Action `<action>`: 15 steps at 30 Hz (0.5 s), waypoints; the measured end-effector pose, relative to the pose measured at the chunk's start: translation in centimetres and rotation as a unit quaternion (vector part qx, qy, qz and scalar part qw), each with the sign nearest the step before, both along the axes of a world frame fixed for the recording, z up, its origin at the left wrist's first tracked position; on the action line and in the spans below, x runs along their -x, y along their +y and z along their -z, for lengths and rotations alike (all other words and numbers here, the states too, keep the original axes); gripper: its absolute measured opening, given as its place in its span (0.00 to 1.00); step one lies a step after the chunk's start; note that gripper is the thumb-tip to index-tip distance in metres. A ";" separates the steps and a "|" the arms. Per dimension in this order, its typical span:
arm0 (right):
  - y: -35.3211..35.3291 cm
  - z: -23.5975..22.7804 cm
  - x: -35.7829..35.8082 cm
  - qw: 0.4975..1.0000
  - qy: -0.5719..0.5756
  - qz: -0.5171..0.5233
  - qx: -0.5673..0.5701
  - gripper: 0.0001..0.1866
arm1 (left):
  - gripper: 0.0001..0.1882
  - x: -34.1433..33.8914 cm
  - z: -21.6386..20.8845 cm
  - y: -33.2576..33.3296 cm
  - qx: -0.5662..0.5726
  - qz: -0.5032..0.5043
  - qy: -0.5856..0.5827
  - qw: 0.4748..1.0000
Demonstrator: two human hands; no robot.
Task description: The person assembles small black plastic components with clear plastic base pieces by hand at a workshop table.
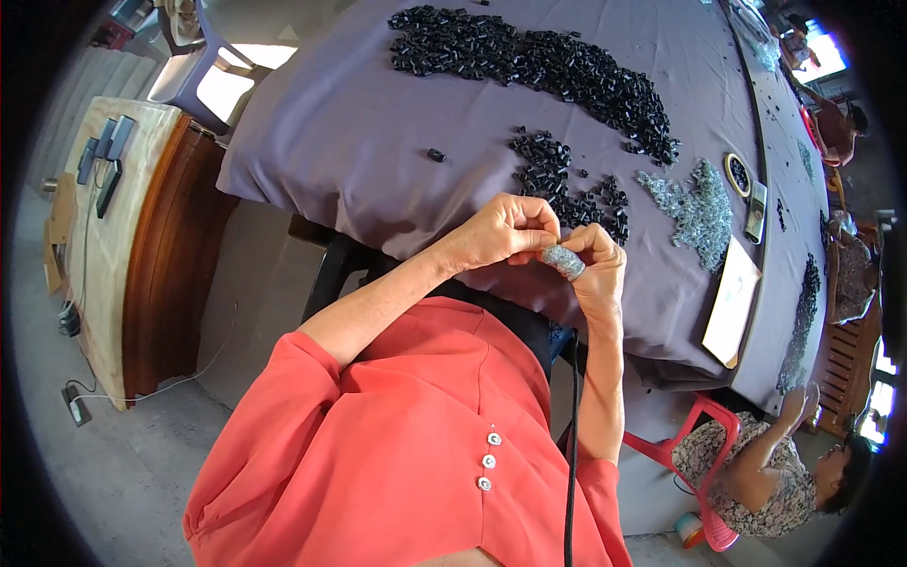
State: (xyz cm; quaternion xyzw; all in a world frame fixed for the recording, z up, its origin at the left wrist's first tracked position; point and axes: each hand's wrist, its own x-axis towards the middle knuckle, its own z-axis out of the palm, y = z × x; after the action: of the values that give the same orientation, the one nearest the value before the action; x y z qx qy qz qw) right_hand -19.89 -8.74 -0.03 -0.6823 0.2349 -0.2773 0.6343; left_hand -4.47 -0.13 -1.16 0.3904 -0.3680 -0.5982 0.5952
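Over the near edge of the table, my left hand (515, 230) and my right hand (601, 269) meet with their fingertips pinched close together. A small rounded silvery-grey piece (564, 263) lies against the fingers of my right hand; whether it is held or wrapped round a finger I cannot tell. Whatever my left fingertips pinch is too small to make out. Just beyond the hands is a heap of small black tube-like pieces (543, 163). To its right lies a pile of small clear, glittery pieces (704, 213).
A long band of black pieces (586, 76) crosses the far side of the purple-grey cloth (331, 123). At right lie a tape roll (737, 176) and a pale board (732, 302). Another person (756, 472) sits by a red chair (694, 435). A wooden cabinet (170, 255) stands left.
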 end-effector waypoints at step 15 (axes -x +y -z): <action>0.3 -0.1 -0.2 0.999 0.003 0.014 0.036 0.13 | 0.02 -0.1 -0.3 0.0 -0.007 -0.002 -0.038 0.999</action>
State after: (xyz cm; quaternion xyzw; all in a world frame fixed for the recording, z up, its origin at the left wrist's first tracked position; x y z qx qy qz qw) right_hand -19.64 -8.41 0.07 -0.7020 0.2361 -0.2928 0.6047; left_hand -4.36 -0.13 -0.83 0.4174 -0.3854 -0.5841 0.5798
